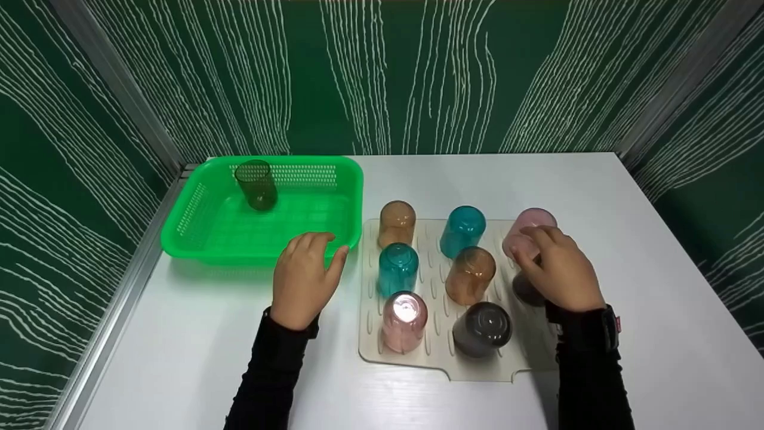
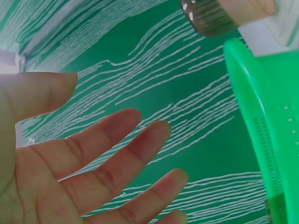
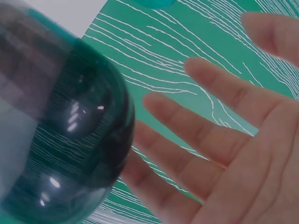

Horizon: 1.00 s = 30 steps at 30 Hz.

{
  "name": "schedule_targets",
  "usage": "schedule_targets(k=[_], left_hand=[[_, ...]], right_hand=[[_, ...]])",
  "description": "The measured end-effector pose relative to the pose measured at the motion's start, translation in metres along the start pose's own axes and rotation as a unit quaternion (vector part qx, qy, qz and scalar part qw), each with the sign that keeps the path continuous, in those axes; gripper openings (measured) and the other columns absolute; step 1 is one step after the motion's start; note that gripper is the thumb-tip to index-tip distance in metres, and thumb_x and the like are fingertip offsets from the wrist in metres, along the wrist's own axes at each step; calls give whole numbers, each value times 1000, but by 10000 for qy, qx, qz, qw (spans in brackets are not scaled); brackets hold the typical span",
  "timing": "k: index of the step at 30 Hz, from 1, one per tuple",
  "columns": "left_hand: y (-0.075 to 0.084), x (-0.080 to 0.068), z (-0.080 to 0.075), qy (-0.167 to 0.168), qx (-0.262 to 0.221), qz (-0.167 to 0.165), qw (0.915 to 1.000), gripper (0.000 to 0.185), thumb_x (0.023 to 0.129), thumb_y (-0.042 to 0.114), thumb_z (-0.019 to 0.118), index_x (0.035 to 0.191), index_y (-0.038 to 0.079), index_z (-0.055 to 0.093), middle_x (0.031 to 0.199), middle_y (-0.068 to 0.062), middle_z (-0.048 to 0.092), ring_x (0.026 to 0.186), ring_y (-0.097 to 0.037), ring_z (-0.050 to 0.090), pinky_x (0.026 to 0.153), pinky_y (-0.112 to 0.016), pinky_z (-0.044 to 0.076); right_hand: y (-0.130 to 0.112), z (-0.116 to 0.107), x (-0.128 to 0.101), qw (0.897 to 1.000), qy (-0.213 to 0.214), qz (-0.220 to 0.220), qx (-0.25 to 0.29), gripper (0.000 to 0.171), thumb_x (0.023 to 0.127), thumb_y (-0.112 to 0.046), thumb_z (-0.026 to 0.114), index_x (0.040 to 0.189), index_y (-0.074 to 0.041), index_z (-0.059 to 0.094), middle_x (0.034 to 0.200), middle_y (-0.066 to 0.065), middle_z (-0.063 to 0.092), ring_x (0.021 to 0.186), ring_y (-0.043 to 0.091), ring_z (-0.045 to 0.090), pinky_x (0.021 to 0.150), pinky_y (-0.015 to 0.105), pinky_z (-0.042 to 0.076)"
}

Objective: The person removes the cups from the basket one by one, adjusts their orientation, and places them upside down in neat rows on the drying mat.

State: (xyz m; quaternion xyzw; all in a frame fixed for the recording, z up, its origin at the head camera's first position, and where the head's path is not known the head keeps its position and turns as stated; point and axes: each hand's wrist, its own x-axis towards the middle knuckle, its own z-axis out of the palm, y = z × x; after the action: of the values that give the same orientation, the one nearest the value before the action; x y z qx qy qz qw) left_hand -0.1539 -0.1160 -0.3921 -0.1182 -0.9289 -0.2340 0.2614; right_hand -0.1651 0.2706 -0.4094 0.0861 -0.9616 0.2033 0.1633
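Observation:
My left hand (image 1: 303, 280) hovers just in front of the green basket (image 1: 262, 248), thumb and fingers spread apart, holding nothing. In the left wrist view its palm and fingers are bare. Over the right side of the drying mat (image 1: 434, 361), my right hand (image 1: 560, 272) is above a dark cup (image 1: 526, 291), which it partly hides. Its fingertips overlap a pink cup (image 1: 533, 221) behind; whether they touch it I cannot tell. The right wrist view has the fingers extended beside a dark see-through cup (image 3: 84, 107).
Upside-down cups stand on the mat: amber (image 1: 397, 221), teal (image 1: 464, 232), another teal (image 1: 398, 269), another amber (image 1: 471, 275), pink (image 1: 404, 325) and dark grey (image 1: 482, 329). One brownish cup (image 1: 258, 186) leans inside the basket. Green patterned walls (image 1: 382, 77) border the white table (image 1: 179, 358).

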Motion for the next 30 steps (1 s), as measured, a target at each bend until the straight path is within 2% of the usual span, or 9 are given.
schedule_targets(k=[4, 8, 14, 19, 23, 26, 30], left_hand=[[-5, 15, -11, -152, 202, -36, 9997, 35, 95, 32, 64, 109, 1, 71, 108, -16, 71, 105, -36, 65, 89, -48, 53], [-15, 42, -24, -440, 340, -232, 9982, 38, 97, 33, 62, 112, -1, 69, 110, -20, 70, 106, -39, 64, 89, -50, 52], [-45, 82, -33, -948, 710, -624, 9910, 43, 97, 32, 60, 120, -5, 64, 114, -25, 66, 107, -44, 61, 89, -55, 50], [-69, 111, -38, -1417, 949, -926, 9810, 49, 99, 29, 56, 130, -9, 56, 126, -32, 58, 114, -49, 55, 95, -59, 47], [-89, 129, -48, -1745, 984, -1123, 9733, 56, 100, 28, 53, 138, -12, 45, 135, -36, 48, 124, -54, 45, 103, -61, 40], [-106, 139, -52, -1938, 1038, -1203, 9681, 63, 99, 28, 53, 144, -12, 35, 144, -38, 37, 135, -56, 31, 113, -60, 29], [-124, 147, -46, -2342, 956, -1405, 9572, 72, 99, 32, 53, 150, -9, 23, 154, -35, 21, 144, -56, 10, 120, -58, 14]], right_hand=[[1, -1, 0, 10000, -59, 35, 22, 42, 97, -27, 61, 124, 4, 59, 124, 31, 58, 113, 50, 54, 92, 65, 43], [2, -1, 0, 10000, -2, -4, 19, 40, 96, -26, 62, 122, 5, 61, 122, 31, 59, 111, 50, 55, 93, 64, 42], [3, 0, 0, 9997, 165, -152, 39, 38, 95, -24, 63, 119, 5, 62, 119, 30, 61, 109, 49, 57, 93, 62, 43], [2, 0, 1, 9994, 251, -218, 38, 37, 95, -23, 63, 119, 5, 62, 118, 31, 61, 109, 50, 56, 93, 63, 42], [1, 1, 1, 9992, 322, -234, 33, 36, 93, -21, 65, 118, 5, 63, 117, 30, 61, 107, 49, 57, 92, 62, 43], [2, 3, 1, 9989, 374, -281, 13, 35, 93, -19, 66, 117, 6, 63, 116, 29, 62, 106, 48, 58, 91, 61, 44], [4, 4, 1, 9987, 410, -310, -4, 34, 93, -19, 66, 116, 6, 63, 116, 29, 62, 104, 49, 59, 90, 61, 44]])
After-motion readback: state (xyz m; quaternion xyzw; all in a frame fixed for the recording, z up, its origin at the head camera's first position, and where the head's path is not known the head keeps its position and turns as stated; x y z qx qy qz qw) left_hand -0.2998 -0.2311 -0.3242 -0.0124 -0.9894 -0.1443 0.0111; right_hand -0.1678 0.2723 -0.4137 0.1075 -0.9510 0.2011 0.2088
